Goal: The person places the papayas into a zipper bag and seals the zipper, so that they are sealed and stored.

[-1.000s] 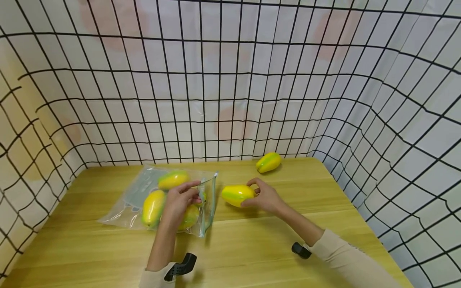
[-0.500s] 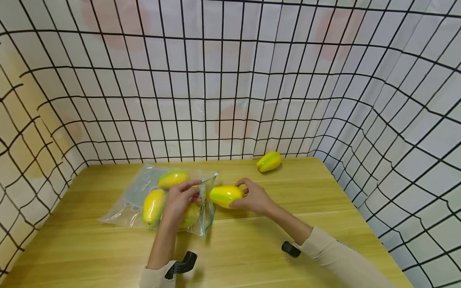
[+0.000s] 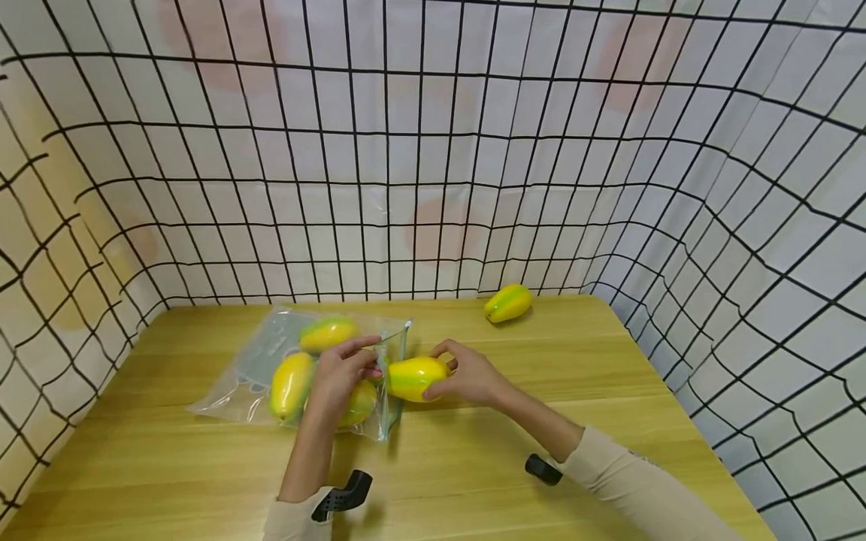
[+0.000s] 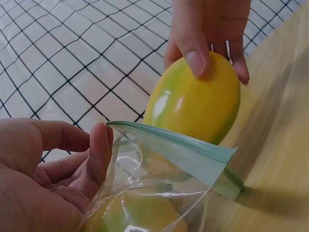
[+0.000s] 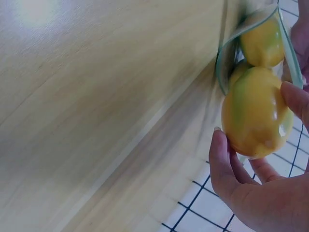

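My left hand (image 3: 338,374) pinches the rim of a clear zip bag (image 3: 253,368), and its pale green zip edge (image 4: 193,145) stands apart as an open mouth facing right. Inside the bag lie several yellow-green papayas (image 3: 291,387). With thumb and fingertips my right hand (image 3: 467,376) grips another papaya (image 3: 417,378) by its near end. The far end of that fruit sits right at the bag's mouth. In the right wrist view the held papaya (image 5: 256,113) lines up with the opening, the bagged fruit showing behind it.
One more papaya (image 3: 508,303) lies at the back of the wooden table (image 3: 473,473), right of centre. Black grid netting (image 3: 433,188) over white sheeting rises behind the table and along both sides.
My right hand has carried the papaya leftward from beside the bag up to its mouth. The left hand keeps its hold on the rim, nearly still.
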{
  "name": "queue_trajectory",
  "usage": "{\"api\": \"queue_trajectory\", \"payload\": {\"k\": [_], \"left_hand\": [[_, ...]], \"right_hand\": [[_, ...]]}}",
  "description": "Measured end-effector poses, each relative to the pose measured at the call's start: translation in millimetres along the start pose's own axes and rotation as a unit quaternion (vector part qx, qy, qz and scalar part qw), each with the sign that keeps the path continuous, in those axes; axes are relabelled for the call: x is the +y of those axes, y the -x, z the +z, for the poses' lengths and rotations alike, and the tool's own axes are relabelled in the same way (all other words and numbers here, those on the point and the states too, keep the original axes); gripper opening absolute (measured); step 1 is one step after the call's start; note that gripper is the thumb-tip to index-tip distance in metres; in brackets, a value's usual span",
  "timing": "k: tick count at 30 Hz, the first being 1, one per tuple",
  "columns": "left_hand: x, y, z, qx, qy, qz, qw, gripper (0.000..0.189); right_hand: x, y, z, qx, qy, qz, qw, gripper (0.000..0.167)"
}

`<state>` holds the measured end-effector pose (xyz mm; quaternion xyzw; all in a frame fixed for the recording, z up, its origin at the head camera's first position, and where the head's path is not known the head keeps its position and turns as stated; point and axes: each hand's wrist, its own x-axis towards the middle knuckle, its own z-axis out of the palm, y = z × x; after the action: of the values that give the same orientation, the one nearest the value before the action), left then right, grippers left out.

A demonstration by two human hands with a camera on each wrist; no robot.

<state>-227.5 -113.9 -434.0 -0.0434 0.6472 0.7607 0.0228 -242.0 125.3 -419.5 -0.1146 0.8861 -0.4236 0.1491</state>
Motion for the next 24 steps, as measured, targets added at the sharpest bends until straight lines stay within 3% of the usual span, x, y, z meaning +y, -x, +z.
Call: {"api": "queue_trajectory", "payload": {"k": [24], "left_hand": [[3.0,1.5,0.3,-0.001,-0.027,0.001,0.9996,0.032]], "right_hand": [[-8.3,-13.0,19.0,-0.008,0.040,0.020,0.9990,0.070]]}}
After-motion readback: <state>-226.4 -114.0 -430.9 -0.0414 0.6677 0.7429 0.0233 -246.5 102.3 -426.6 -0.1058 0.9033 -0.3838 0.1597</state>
